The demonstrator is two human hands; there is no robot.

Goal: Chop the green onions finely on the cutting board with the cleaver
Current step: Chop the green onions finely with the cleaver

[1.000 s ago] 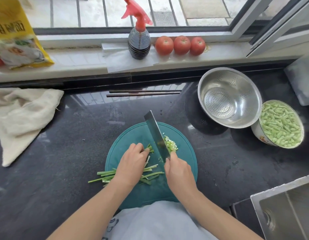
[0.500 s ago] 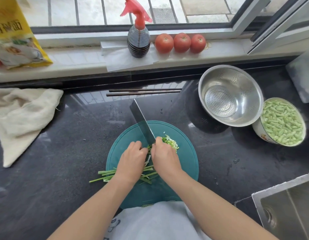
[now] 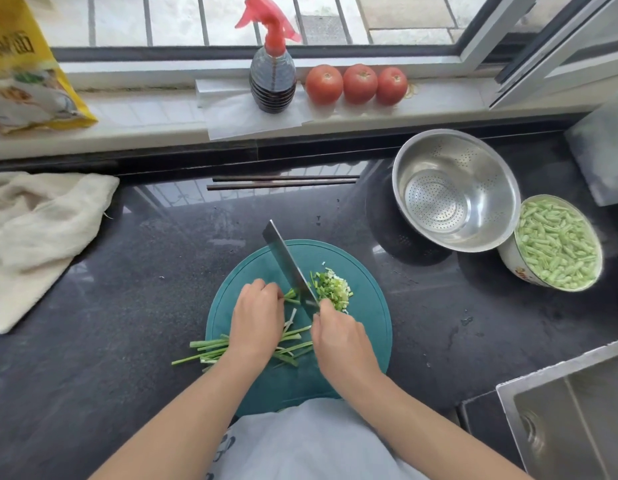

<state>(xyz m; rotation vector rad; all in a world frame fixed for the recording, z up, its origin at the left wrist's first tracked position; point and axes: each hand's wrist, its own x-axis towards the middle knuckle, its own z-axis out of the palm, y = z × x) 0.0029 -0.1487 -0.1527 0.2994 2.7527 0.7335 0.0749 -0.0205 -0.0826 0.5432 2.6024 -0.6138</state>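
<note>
Writing shows in two places only: large dark characters on the yellow bag [image 3: 27, 67] at the upper left of the frame, cut off by the edge and too slanted to read, and red lettering low on the white bowl [image 3: 515, 268] of cut green beans at the right, too small to make out.

At the lower centre a round teal cutting board [image 3: 366, 327] lies on the dark table [image 3: 110, 323]. The right hand [image 3: 338, 341] has its fingers clenched round the handle of the cleaver [image 3: 288, 265] — the handle itself is hidden inside the fist, and the blade slants up and left over the board. The left hand [image 3: 257, 318] presses down with curled fingers on the green onions [image 3: 210, 348], covering their middle; the uncut ends stick out past the board's left rim. Just right of the blade sits a small heap of chopped onion [image 3: 335, 289].

The person's near side hides the board's bottom edge.
</note>
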